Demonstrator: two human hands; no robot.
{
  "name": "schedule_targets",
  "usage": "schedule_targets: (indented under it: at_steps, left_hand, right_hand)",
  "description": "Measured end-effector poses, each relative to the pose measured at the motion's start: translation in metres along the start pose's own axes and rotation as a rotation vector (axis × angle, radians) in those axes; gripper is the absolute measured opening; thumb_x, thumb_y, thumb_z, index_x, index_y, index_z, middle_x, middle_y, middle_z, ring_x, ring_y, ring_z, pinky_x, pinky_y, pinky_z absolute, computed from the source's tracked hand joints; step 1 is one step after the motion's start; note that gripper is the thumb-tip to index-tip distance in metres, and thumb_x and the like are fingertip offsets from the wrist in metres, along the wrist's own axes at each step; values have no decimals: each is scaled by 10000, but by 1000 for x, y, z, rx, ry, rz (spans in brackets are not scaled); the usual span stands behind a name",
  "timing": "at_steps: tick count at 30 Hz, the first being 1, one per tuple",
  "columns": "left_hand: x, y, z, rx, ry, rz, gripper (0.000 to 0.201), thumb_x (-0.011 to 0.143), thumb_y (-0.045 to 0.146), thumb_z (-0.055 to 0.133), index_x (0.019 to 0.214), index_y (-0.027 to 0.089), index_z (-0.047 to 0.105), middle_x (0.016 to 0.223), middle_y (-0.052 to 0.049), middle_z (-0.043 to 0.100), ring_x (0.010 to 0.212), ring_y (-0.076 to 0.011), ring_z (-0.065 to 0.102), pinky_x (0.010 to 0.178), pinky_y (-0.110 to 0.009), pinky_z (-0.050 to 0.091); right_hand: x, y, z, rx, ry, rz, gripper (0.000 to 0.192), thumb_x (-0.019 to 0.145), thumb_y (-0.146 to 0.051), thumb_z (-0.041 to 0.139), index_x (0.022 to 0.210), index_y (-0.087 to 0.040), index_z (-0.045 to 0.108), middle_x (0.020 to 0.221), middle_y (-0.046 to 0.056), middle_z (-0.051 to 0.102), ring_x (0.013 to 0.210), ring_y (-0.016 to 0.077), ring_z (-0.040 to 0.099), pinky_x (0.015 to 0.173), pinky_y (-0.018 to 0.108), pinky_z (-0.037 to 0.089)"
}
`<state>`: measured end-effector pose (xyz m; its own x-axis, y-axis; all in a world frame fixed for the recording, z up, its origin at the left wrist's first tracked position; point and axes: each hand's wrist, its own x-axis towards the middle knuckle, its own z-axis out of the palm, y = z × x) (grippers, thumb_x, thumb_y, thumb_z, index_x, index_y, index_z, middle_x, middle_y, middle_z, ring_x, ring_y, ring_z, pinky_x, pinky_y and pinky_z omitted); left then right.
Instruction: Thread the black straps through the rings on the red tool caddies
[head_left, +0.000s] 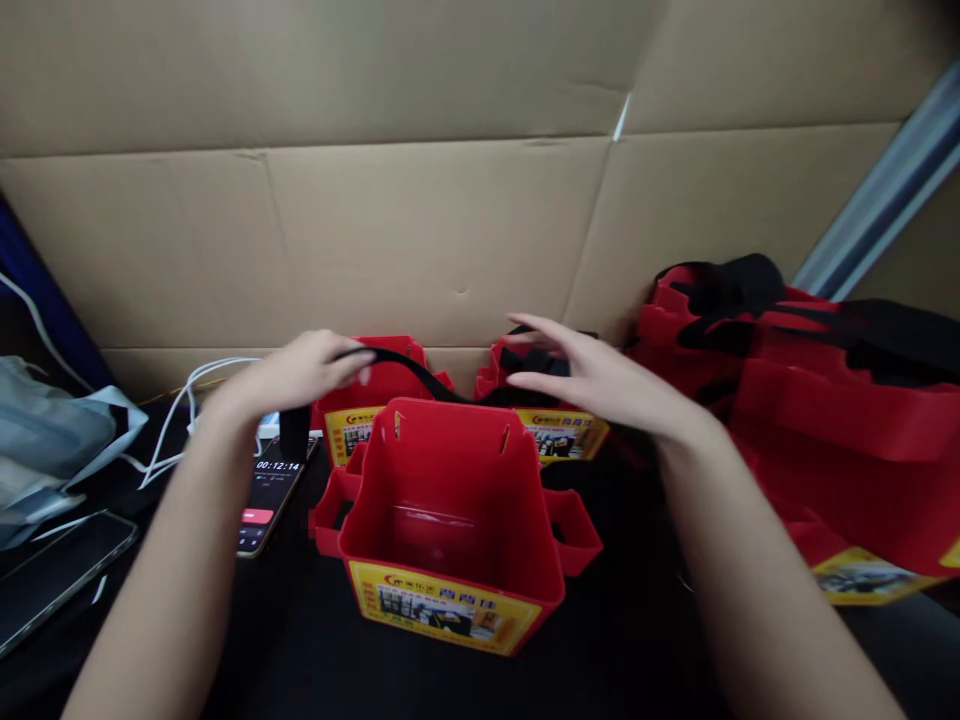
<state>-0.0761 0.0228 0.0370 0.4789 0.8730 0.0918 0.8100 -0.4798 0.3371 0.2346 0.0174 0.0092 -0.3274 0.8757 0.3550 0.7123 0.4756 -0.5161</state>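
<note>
Head view, left to right: at the far left edge a grey bag (45, 440) and white cables (187, 400) lie on the dark tabletop (637, 640), with a phone (271, 495) showing a timer just right of them. Left of centre, the left hand (304, 372) pinches a black strap (409, 372) between closed fingers. At lower centre sits an open red bag (450, 520) with a yellow label. Right of centre, the right hand (592, 378) hovers open, fingers spread, over the strap's other end. A pile of red bags (817, 420) fills the right side
</note>
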Motion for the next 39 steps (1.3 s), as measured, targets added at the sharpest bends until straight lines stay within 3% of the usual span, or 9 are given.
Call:
schedule_targets:
  at_steps: [2, 5, 12, 15, 19, 24, 28, 32, 39]
  left_hand:
    - [11, 24, 18, 17, 38, 98, 352, 873, 373, 366, 850, 167, 651, 827, -52, 661, 726, -161, 565, 681, -254, 403]
    - [21, 42, 34, 8, 65, 163, 332, 870, 366, 387, 912, 178, 657, 946, -65, 668, 827, -187, 582, 745, -268, 408]
    - [4, -7, -1, -9, 44, 57, 368, 884, 401, 382, 773, 145, 622, 678, -18, 623, 576, -113, 483, 574, -211, 359]
    - [7, -1, 4, -5, 98, 59, 339, 878, 387, 401, 790, 152, 629, 753, -30, 654, 626, -125, 515, 602, -218, 369]
    - [19, 40, 33, -35, 146, 200, 303, 886, 348, 398, 954, 189, 646, 971, -46, 675, 828, -177, 582, 752, -271, 402]
    - [18, 53, 39, -37, 125, 268, 290, 886, 309, 405, 994, 207, 654, 947, -29, 682, 792, -166, 587, 711, -257, 397]
    - [16, 40, 31, -48, 170, 168, 351, 876, 387, 410, 818, 152, 665, 742, -21, 661, 624, -129, 531, 589, -235, 350]
    - [17, 34, 35, -184, -12, 208, 347, 813, 445, 500, 945, 154, 638, 873, -43, 660, 728, -148, 558, 633, -228, 387]
    - [8, 24, 28, -199, -430, 192, 225, 790, 318, 511, 643, 150, 542, 586, 29, 457, 526, -88, 378, 485, -199, 301]
  right_hand:
    - [3, -28, 24, 161, -51, -155, 656, 783, -375, 590, 1377, -259, 337, 1280, 38, 534, 1144, 204, 523, 944, 350, 437]
    - [8, -48, 47, 168, -41, -221, 323, 839, -315, 514, 1133, -219, 608, 1123, 27, 642, 1047, 195, 585, 931, 316, 430]
    - [9, 2, 5, -198, -19, 72, 229, 811, -337, 532, 826, -189, 706, 854, 58, 710, 827, 247, 646, 778, 356, 473]
    - [8, 0, 5, -204, -18, 66, 271, 796, -318, 546, 1005, -197, 668, 1027, 67, 675, 974, 263, 608, 879, 395, 446]
    - [8, -34, 36, 98, 20, -264, 547, 808, -338, 556, 1323, -224, 411, 1299, 41, 515, 1178, 197, 490, 983, 341, 391]
    - [7, -45, 43, 100, -11, -267, 247, 845, -244, 496, 1024, -218, 664, 997, 22, 685, 924, 181, 626, 844, 278, 449]
    - [5, -28, 26, 58, -62, -213, 334, 877, -312, 453, 1163, -228, 603, 880, 20, 693, 695, 140, 624, 687, 252, 465]
    - [5, -12, 14, 151, -84, -229, 383, 889, -337, 435, 1250, -247, 526, 1094, 34, 634, 899, 144, 601, 765, 248, 451]
    - [0, 10, 12, 425, -364, -75, 281, 876, -363, 451, 1037, -163, 567, 939, 55, 636, 597, 85, 552, 596, 231, 465]
